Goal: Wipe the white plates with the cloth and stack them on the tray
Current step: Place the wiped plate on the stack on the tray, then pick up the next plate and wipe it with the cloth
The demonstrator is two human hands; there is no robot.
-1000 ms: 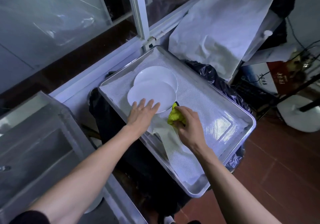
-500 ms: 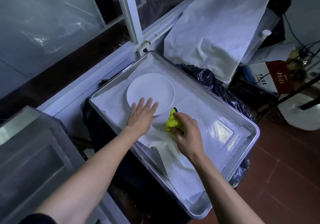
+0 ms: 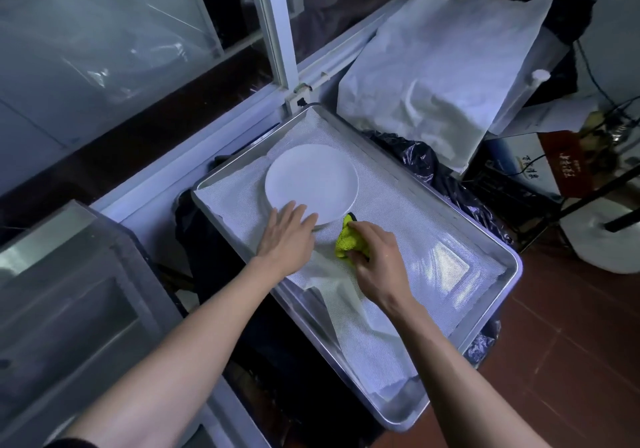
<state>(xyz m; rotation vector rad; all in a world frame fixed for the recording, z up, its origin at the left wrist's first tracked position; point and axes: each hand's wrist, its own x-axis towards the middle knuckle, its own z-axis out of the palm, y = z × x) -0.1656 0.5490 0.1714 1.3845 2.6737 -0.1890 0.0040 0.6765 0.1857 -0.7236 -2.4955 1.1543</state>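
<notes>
Your white plates point(image 3: 311, 181) sit stacked at the far end of the mesh-lined metal tray point(image 3: 498, 295), your flat, relaxed left hand point(image 3: 285, 240) touching their near rim, your right hand point(image 3: 375, 257) clutching the yellow cloth point(image 3: 346, 238) just beside them, red floor tiles point(image 3: 571, 361) right of the tray.

White paper bag point(image 3: 446, 77), black plastic sheeting point(image 3: 426, 167)

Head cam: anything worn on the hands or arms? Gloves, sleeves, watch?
No gloves on the left hand or right hand. Both forearms are bare, with no watch or rings showing. Only a dark sleeve edge shows at the left upper arm, at the frame's bottom.
</notes>
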